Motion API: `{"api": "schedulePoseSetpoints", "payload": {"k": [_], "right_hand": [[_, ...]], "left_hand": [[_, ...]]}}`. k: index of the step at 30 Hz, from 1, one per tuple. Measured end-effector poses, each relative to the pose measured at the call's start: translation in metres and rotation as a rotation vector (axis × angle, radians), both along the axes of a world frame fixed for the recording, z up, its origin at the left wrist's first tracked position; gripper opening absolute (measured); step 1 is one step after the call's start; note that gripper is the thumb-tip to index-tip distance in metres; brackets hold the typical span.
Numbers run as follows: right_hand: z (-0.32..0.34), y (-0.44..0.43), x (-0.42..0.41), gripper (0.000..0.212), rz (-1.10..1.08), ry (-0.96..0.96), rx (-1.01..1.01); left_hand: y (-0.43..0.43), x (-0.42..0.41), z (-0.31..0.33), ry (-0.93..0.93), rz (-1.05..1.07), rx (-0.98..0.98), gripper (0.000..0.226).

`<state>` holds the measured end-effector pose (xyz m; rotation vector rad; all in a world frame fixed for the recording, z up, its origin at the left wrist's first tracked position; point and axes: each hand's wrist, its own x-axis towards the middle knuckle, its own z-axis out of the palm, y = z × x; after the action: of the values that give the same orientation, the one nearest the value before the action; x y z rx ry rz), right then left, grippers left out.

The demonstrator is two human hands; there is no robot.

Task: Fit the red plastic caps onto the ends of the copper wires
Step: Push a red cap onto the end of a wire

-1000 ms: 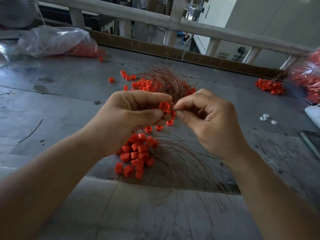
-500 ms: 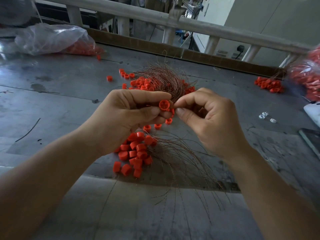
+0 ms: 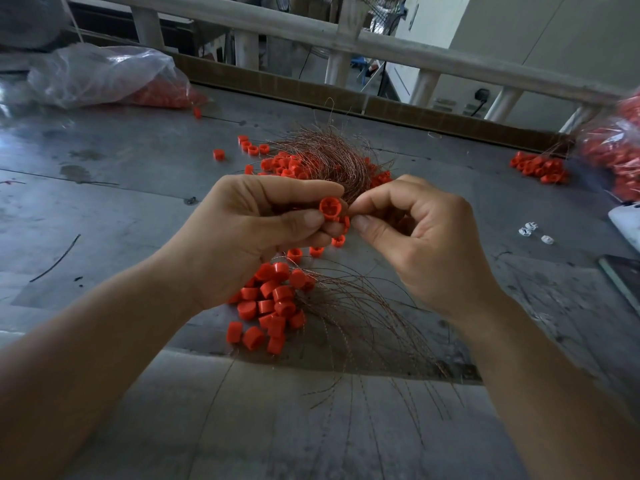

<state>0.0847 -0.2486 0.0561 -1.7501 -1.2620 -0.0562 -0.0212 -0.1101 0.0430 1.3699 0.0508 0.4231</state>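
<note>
My left hand (image 3: 256,233) pinches a red plastic cap (image 3: 329,206) between thumb and fingers, its open cross-ribbed end facing me. My right hand (image 3: 419,237) sits just right of the cap, thumb and forefinger pinched together at its edge; the thin copper wire in that pinch is too fine to make out. Below my hands lies a pile of red caps (image 3: 273,303) fitted on copper wires (image 3: 363,317) that fan toward the table's near edge. Behind my hands is a tangle of loose copper wires (image 3: 325,157) among more red caps (image 3: 287,164).
The grey metal table (image 3: 114,202) carries a clear plastic bag of red caps (image 3: 104,77) at far left, another bag (image 3: 616,150) at far right, and a cap cluster (image 3: 540,168) beside it. Small white pieces (image 3: 533,232) lie right. A wooden railing (image 3: 346,39) runs behind.
Both hands stay close together in mid-air with the cap between them; only the view has shifted slightly. The hold on the cap is the same.
</note>
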Motion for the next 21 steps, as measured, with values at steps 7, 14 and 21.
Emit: {"api": "schedulePoseSetpoints", "payload": {"k": [7, 14, 21], "right_hand": [[0.0012, 0.0001, -0.0011, 0.026, 0.005, 0.012, 0.003], [0.0025, -0.0001, -0.0003, 0.022, 0.058, 0.068, 0.035], [0.0021, -0.0008, 0.0014, 0.024, 0.139, 0.248, 0.084]], "left_hand": [[0.0028, -0.0008, -0.0015, 0.014, 0.000, 0.036, 0.033], [0.0032, -0.0014, -0.0010, -0.001, 0.005, 0.028, 0.033], [0.0029, -0.0026, -0.0008, -0.040, -0.047, -0.046, 0.026]]}}
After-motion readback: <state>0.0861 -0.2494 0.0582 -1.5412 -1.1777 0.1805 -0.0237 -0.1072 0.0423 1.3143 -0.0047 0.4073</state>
